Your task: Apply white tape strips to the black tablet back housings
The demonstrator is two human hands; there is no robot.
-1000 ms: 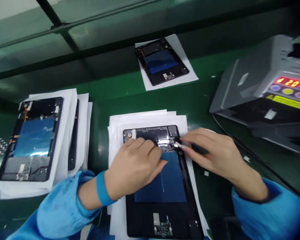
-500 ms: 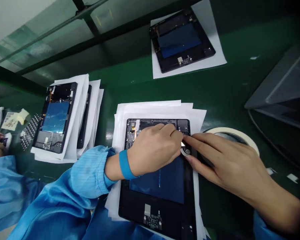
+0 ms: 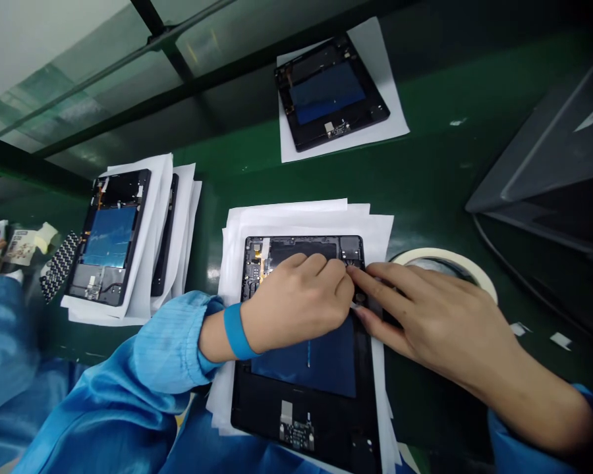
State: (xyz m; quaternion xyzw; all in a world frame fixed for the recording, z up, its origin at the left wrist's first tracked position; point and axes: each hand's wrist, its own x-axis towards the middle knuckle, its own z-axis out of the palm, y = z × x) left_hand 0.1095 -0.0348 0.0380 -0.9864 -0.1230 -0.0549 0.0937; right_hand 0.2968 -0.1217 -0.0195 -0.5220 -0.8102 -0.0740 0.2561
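Note:
An opened black tablet (image 3: 301,408) with a blue battery panel lies on a stack of white paper sheets (image 3: 301,214) in front of me. My left hand (image 3: 296,303), with a blue wrist strap, rests on the tablet's upper half. Its fingers are curled and their tips press near the top right corner; anything under them is hidden. My right hand (image 3: 425,316) reaches in from the right with fingers stretched out. Its index fingertip touches the same corner, right against my left fingertips. No tool shows in either hand.
A roll of pale tape (image 3: 445,258) lies just behind my right hand. Two more opened tablets on paper sit at left (image 3: 111,237) and far back (image 3: 331,99). A grey machine (image 3: 548,171) fills the right. Another person's blue sleeve (image 3: 0,329) is at far left.
The dark tool in my right hand a second ago is gone from view. The small white piece between my fingertips half a second ago no longer shows. My fingertips have closed together.

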